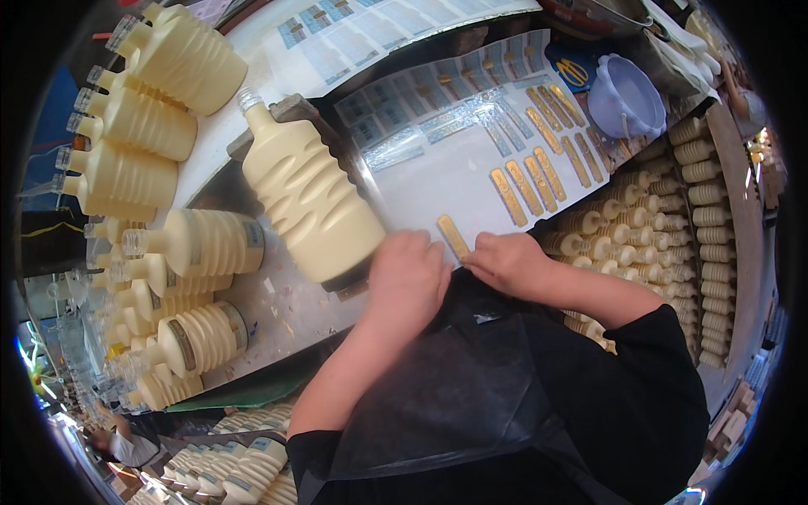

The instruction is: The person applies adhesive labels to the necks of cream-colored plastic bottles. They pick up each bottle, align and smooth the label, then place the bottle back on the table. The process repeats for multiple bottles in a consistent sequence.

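From my remote post, I see the right hand (509, 265) pinch, with narrow fingers, the gold strip (452, 235) at its ten o'clock. The cream bottle (316, 198) lies at ten o'clock from the blurred left hand (406, 273), whose grip I cannot tell.

The left hand (411, 273) is blurred — its back hides what the fingers touch — and the near end of a gold strip (449, 231) is hidden at the right hand (509, 263). Beyond both hands, the farthest sheet (362, 38) runs off the upper edge. Well left of the left hand, bottles (158, 274) partly hide one another, and a person (130, 446) is too small and blurred to read.
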Motion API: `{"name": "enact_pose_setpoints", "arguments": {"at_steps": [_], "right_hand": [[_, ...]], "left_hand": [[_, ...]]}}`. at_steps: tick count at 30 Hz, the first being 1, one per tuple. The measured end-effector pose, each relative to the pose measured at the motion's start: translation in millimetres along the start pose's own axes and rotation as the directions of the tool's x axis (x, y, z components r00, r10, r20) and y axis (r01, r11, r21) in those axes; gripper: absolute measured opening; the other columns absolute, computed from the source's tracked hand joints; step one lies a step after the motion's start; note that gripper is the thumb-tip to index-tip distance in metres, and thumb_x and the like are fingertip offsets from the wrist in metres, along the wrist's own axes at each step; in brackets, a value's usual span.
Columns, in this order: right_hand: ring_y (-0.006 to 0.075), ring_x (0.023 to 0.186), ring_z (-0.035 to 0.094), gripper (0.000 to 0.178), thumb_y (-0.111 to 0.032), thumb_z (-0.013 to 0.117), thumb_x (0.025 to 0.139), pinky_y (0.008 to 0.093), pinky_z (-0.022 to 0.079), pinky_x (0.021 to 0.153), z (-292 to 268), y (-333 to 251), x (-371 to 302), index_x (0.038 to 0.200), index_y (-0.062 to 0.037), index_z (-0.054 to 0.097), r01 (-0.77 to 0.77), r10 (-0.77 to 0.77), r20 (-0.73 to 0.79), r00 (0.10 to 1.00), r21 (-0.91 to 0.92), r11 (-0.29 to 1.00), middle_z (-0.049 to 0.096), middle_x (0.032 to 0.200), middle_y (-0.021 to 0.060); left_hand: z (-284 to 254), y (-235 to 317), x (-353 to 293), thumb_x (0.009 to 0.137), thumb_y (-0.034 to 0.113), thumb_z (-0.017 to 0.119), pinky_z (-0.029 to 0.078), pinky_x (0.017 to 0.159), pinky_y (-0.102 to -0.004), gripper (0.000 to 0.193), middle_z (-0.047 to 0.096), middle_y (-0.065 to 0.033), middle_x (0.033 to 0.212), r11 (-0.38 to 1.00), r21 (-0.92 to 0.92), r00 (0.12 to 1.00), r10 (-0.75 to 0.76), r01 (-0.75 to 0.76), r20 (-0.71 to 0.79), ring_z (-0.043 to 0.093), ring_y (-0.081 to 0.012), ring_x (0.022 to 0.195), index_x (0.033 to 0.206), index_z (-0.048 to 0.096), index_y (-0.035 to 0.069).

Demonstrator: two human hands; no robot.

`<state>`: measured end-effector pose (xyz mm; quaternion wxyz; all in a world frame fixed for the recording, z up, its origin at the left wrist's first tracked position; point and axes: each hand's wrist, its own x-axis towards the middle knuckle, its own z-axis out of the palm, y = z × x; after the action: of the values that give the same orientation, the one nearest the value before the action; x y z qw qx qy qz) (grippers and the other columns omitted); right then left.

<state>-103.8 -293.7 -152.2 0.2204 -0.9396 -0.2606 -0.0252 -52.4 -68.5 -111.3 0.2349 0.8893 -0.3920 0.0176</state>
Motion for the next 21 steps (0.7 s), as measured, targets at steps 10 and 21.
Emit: {"name": "enact_pose_setpoints", "arguments": {"at_steps": [10,21], "right_hand": [[0.0048,0.060,0.052,0.026,-0.010,0.060,0.099,0.0200,0.040,0.055,-60,-28,53,0.117,0.0031,0.073,-0.464,0.393,0.467,0.792,0.879,-0.110,0.061,0.088,0.0028],[0.0030,0.077,0.057,0.034,-0.019,0.065,0.099,0.0199,0.046,0.067,-66,-41,110,0.128,-0.0007,0.067,-0.399,0.219,0.380,0.899,0.916,0.048,0.067,0.096,0.0022]], "left_hand": [[-23,20,18,0.071,0.012,0.084,0.051,0.065,-0.0387,0.032,0.063,-0.0107,0.087,0.992,0.040,0.928,-0.100,0.122,-0.359,0.062,-0.0298,0.076,0.094,0.063,0.006],[-78,13,10,0.096,0.001,0.068,0.054,0.069,-0.0242,0.027,0.071,-0.0054,0.094,0.177,-0.956,0.681,-0.732,0.234,0.031,0.065,-0.0097,0.078,0.123,0.067,-0.003]]}}
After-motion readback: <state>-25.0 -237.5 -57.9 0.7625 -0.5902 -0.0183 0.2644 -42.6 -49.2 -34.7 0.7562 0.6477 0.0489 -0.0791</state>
